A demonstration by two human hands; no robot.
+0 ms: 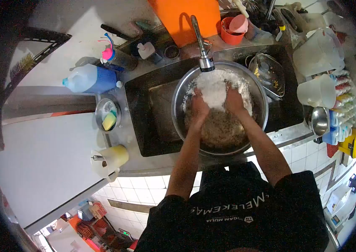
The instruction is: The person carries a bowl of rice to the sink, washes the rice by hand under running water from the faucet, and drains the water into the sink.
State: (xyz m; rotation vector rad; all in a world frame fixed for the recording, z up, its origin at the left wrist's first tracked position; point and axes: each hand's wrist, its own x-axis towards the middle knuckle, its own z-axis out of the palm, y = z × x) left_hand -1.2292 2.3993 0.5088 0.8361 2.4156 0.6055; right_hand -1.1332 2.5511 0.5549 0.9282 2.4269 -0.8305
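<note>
A wide steel bowl (178,98) stands over the sink, holding white grains that look like rice (215,90) and cloudy brownish water in its near part. My left hand (200,107) is inside the bowl at the left of the white mound. Facing it from the right is my right hand (234,101). Both hands are curled against the rice, gathering it between them, with their fingertips partly buried in it. The tap's spout (206,64) hangs over the bowl's far rim; whether water runs from it is hard to tell.
The dark sink (155,147) surrounds the bowl. A wire strainer (276,80) with yellow scraps lies right. Left are a blue-liquid jug (96,79), a small bowl (99,117) with a sponge (109,121), and a pitcher (121,155). White tubs (318,52) line the right.
</note>
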